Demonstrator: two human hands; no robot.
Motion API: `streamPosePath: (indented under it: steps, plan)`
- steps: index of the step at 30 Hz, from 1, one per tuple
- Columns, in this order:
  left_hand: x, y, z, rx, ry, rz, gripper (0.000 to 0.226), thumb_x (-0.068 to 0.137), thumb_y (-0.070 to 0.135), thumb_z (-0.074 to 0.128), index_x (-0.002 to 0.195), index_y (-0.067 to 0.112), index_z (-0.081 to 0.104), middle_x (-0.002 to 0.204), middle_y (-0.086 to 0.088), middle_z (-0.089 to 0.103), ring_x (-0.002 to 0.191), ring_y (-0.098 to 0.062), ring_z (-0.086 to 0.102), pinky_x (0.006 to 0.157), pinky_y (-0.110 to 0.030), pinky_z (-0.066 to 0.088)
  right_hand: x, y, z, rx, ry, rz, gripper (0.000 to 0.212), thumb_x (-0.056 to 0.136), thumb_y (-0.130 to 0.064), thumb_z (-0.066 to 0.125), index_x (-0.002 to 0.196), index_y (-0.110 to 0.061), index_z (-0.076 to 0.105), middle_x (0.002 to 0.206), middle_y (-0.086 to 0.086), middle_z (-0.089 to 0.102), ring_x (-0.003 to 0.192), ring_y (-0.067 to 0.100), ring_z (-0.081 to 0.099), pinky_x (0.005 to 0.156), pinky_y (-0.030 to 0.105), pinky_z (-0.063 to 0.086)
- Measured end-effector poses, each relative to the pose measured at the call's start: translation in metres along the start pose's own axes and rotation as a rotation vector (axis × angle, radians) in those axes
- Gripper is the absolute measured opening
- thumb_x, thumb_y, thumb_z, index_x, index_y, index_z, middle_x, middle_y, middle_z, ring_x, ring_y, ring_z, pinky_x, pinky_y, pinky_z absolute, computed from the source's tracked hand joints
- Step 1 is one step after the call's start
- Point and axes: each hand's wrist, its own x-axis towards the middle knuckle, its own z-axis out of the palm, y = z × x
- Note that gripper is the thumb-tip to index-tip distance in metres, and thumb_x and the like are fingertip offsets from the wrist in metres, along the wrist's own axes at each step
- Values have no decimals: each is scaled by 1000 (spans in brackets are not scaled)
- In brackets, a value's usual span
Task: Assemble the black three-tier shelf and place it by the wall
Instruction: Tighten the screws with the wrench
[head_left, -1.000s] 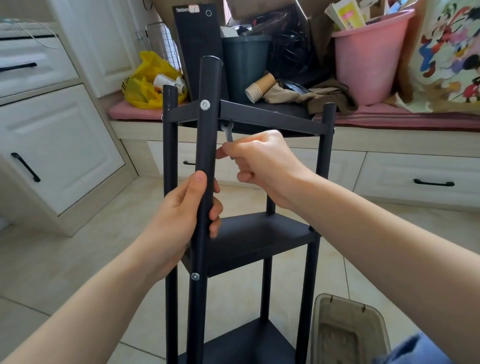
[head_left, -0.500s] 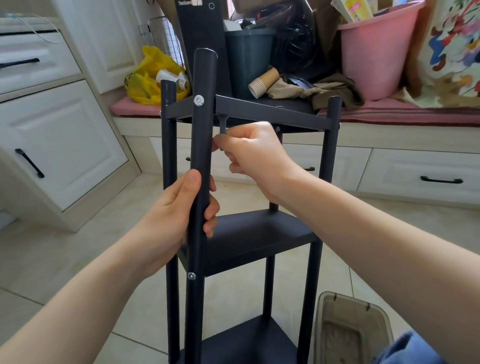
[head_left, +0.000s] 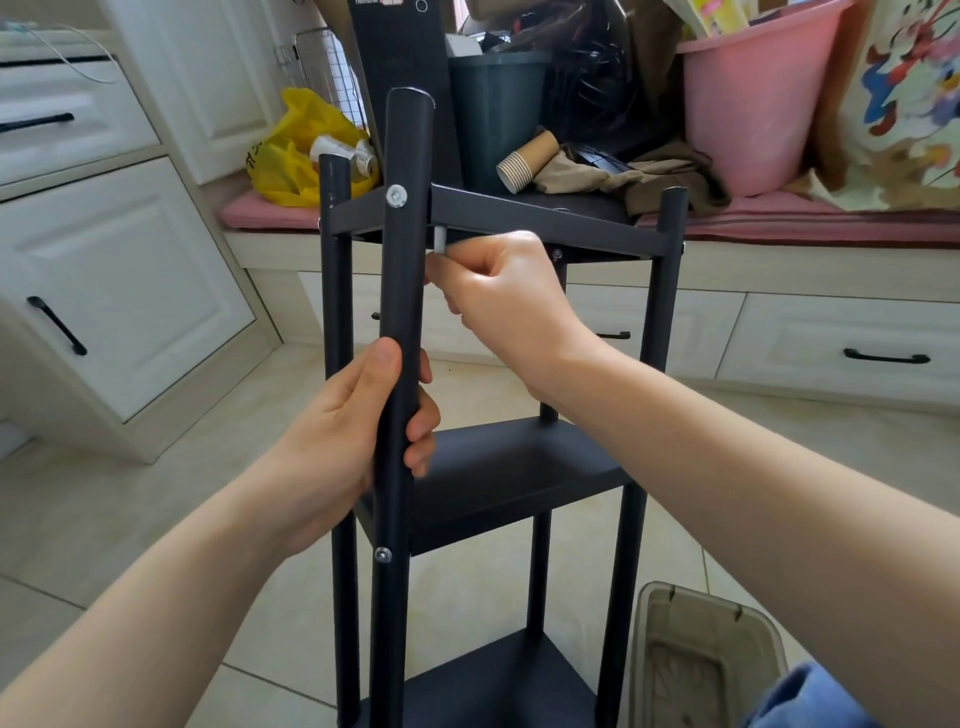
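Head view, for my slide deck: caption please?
Left hand grips the shelf post; right hand holds a small tool under the top tier.

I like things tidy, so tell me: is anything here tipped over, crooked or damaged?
A stack of paper cups lies tipped on its side on the cushioned bench, in front of the dark bin, beside crumpled brown cloth. The black shelf stands upright, with no damage visible.

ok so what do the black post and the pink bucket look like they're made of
Black post: probably painted metal tube, matte black, judging by its even round section and dull sheen. Pink bucket: likely plastic, with a smooth moulded wall and thick rim.
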Motion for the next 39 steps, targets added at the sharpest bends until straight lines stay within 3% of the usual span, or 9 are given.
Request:
streamPosePath:
  steps: [4, 9, 12, 14, 20, 25, 28, 31, 39]
  plan:
    - [1, -1, -1, -6, -10, 7, 44, 85, 70, 46, 88, 29, 62, 68, -1, 49, 57, -17, 49, 59, -25, 50, -3, 3, 3, -23, 24, -38, 51, 97, -15, 61, 49, -31, 55, 40, -18, 47, 41, -1, 45, 50, 9, 34]
    - [3, -3, -4, -5, -2, -3, 43, 89, 67, 43, 88, 28, 61, 67, -2, 48, 56, -18, 48, 58, -26, 49, 0, 5, 16, -32, 78, -87, 31, 99, -13, 58, 72, -7, 72, 70, 4, 70, 67, 16, 65, 69, 30, 54]
    - [3, -4, -5, -3, -4, -9, 43, 91, 66, 41, 89, 28, 61, 68, -2, 47, 56, -18, 47, 58, -27, 49, 2, 9, 21, -1, 125, -117, 43, 98, -9, 58, 56, -21, 58, 53, -14, 58, 53, 1, 56, 56, 11, 40]
    - [4, -4, -6, 2, -10, -12, 44, 89, 68, 42, 89, 28, 61, 68, -1, 47, 56, -17, 47, 58, -27, 49, 3, 11, 25, 34, 156, -121, 51, 97, -5, 58, 53, -29, 49, 44, -20, 49, 49, -3, 50, 54, 9, 37]
    - [6, -4, -5, -7, -16, -17, 47, 87, 71, 45, 90, 27, 61, 68, -1, 47, 55, -17, 46, 58, -28, 48, 5, 11, 29, 63, 176, -122, 45, 97, -6, 57, 55, -21, 50, 53, -6, 51, 56, 13, 46, 60, 31, 44]
    - [7, -4, -7, -14, -11, -22, 45, 89, 68, 43, 90, 27, 61, 68, -1, 47, 56, -17, 47, 58, -28, 49, 1, 9, 21, 63, 99, -45, 46, 94, -6, 56, 50, -15, 49, 45, -7, 46, 49, 8, 38, 50, 23, 36]
    - [6, -4, -7, -19, -14, -19, 45, 89, 67, 43, 91, 26, 61, 68, -2, 47, 56, -18, 47, 58, -28, 49, -1, 7, 13, 29, 47, -11, 32, 93, -11, 58, 63, -4, 66, 61, 11, 62, 60, 19, 51, 61, 35, 45]
    - [4, -3, -7, -17, -10, -13, 45, 91, 65, 41, 92, 24, 59, 68, -2, 46, 56, -19, 46, 58, -27, 49, -2, 4, 4, 5, 36, 4, 33, 91, -13, 61, 59, -15, 66, 49, -14, 53, 56, 7, 47, 59, 25, 40]
    - [2, -2, -3, -5, -14, -3, 51, 98, 65, 38, 98, 16, 53, 67, -3, 46, 56, -19, 46, 58, -26, 49, -6, 0, -6, 25, -21, -8, 35, 94, -11, 60, 59, -17, 65, 40, -22, 48, 45, -3, 48, 55, 14, 35]
